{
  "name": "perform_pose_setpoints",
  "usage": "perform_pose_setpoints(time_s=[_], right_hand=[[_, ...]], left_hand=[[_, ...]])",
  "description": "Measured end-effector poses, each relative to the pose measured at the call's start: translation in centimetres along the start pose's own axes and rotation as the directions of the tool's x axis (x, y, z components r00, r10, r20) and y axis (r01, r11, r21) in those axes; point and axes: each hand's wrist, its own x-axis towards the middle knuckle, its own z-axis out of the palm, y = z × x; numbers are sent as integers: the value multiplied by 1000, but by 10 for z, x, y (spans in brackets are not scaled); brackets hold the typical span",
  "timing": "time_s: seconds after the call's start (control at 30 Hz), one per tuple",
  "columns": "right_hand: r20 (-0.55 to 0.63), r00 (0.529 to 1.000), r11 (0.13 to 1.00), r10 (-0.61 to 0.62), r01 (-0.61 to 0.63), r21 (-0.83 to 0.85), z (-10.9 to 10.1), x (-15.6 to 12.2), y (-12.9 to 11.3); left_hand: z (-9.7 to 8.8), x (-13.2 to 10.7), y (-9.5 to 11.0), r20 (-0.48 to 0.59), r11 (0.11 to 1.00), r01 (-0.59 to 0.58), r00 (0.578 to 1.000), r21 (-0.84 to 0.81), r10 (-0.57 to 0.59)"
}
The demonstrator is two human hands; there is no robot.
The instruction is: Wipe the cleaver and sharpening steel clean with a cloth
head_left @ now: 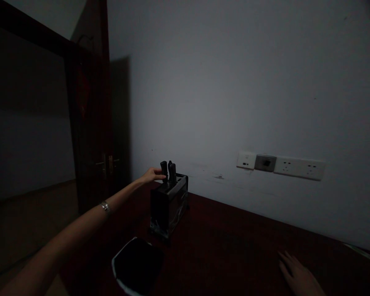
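A dark, box-shaped knife block stands on the reddish-brown table, with several black handles upright in its top. My left hand reaches out to the leftmost knife, its thumb and fingers closed around the handle. The blade is hidden inside the block. My right hand lies on the table at the lower right, fingers stretched out and holding nothing. Close to me, in front of the block, is a black object with a pale rim; the dim light hides what it is.
The table runs along a pale wall. Wall sockets and switches sit above it at the right. On the left a dark red door stands open. A thin pale item lies at the right table edge.
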Motion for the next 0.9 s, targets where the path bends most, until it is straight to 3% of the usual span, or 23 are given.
perform_pose_setpoints(time_s=[0.17, 0.5, 0.9], right_hand=[[12, 1000, 999, -18, 18, 27, -5, 0, -1], [13, 999, 999, -32, 33, -34, 12, 3, 10], [-48, 998, 997, -43, 46, 56, -12, -3, -6]], left_hand=[[-6, 7, 9, -4, 999, -32, 999, 42, 32], [-17, 15, 27, -21, 997, -61, 998, 48, 62], [-35, 31, 53, -40, 995, -95, 995, 24, 96]])
